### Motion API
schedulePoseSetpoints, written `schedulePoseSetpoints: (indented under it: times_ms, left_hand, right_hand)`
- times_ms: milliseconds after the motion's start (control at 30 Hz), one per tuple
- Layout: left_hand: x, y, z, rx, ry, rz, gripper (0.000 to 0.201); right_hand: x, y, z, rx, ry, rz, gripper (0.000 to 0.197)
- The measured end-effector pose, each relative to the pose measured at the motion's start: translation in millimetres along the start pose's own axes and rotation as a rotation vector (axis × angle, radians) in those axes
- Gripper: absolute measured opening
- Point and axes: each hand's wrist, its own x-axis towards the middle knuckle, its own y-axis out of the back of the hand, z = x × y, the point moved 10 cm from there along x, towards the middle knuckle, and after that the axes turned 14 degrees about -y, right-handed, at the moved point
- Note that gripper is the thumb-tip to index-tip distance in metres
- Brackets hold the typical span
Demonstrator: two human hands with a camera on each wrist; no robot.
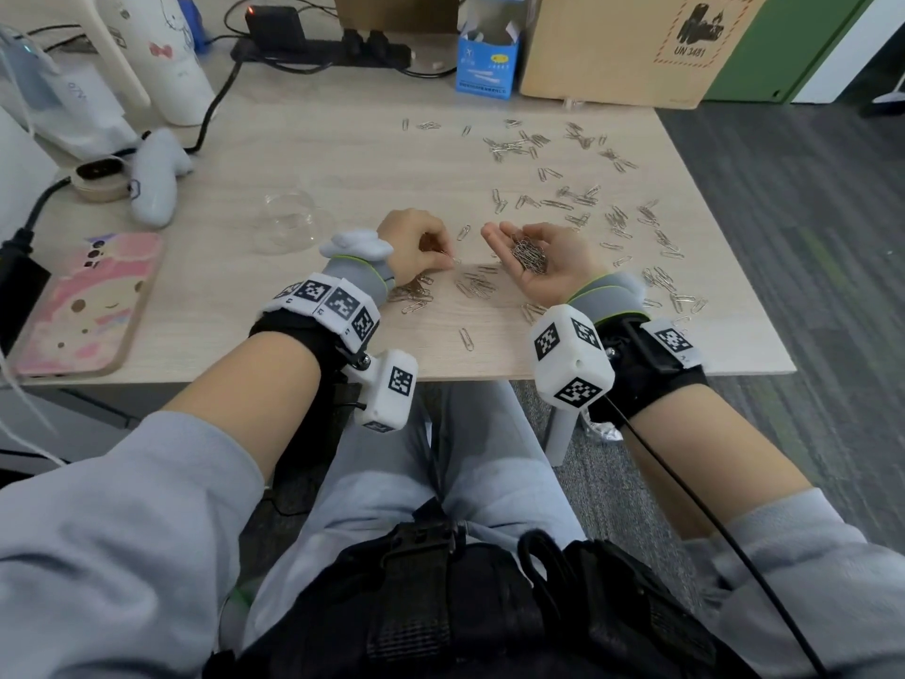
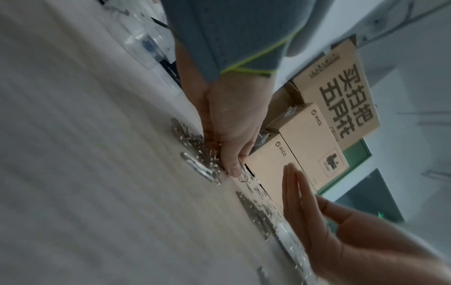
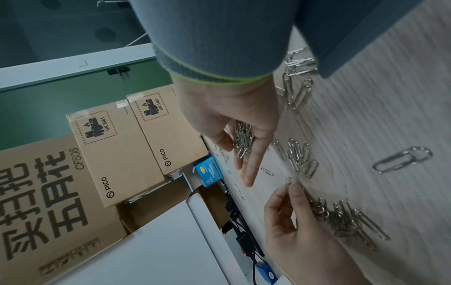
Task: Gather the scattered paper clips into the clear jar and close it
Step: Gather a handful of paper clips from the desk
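A clear jar (image 1: pixel 289 223) sits open on the wooden table (image 1: pixel 274 330), left of my hands. Silver paper clips (image 1: pixel 578 198) lie scattered over the right half, and a small heap (image 1: pixel 416 294) rests beside my left wrist. My left hand (image 1: pixel 448 259) pinches a single clip (image 1: pixel 456 261) just above the table; the same clip (image 3: pixel 288 182) shows between thumb and finger in the right wrist view. My right hand (image 1: pixel 509 237) is held palm up with straight fingers and carries a pile of clips (image 1: pixel 529 254) in the palm (image 3: pixel 242 138). No lid shows.
A pink phone (image 1: pixel 83 306), a white controller (image 1: pixel 156 178) and a white bottle (image 1: pixel 166 56) occupy the left side. A power strip (image 1: pixel 323 51), a blue box (image 1: pixel 487 61) and a cardboard box (image 1: pixel 631 46) line the back. The table's front edge (image 1: pixel 465 374) is close to my wrists.
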Motion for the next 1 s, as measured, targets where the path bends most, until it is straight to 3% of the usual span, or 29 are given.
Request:
schedulePoseSetpoints:
  times_ms: [200,367,467,567,733,867,933,1000]
  left_hand:
    - [7.3,15.1,-12.2,-0.157,0.082,0.077,0.015]
    - [24.1,23.9,21.9,-0.353,-0.033,0.097,0.014]
    - [33.2,15.5,38.5,-0.339,-0.058,0.053,0.014]
    - [38.5,3.5,50.0,-0.265,-0.079,0.009,0.009]
    - [38.9,-0.9,62.2,-0.171,-0.138,-0.081,0.023]
    - [31.9,25.1,55.6,-0.107,-0.124,0.015,0.025]
    - [23.2,36.2,43.2,-0.078,-0.078,0.05,0.04]
    - [8.9,37.2,24.8,-0.049,0.002,-0.011,0.058]
  right_hand:
    - [8.5,2.3,0.0,-0.021,-0.022,0.025,0.029]
    - [15.9,-5.4,9.2,-0.073,-0.07,0.04,0.027]
    - [20.3,-12.5,14.5,-0.168,-0.079,0.037,0.022]
    - [25.7,-18.1,17.0,-0.202,-0.088,0.012,0.03]
    - [33.4,-19.0,16.5,-0.199,-0.071,-0.022,0.019]
    - [34.3,-15.4,18.1,-0.082,-0.134,-0.035,0.029]
    - [30.8,-17.0,18.9,-0.032,-0.144,-0.049,0.029]
    - [28.3,-18.0,18.5,-0.019,-0.124,-0.039,0.03]
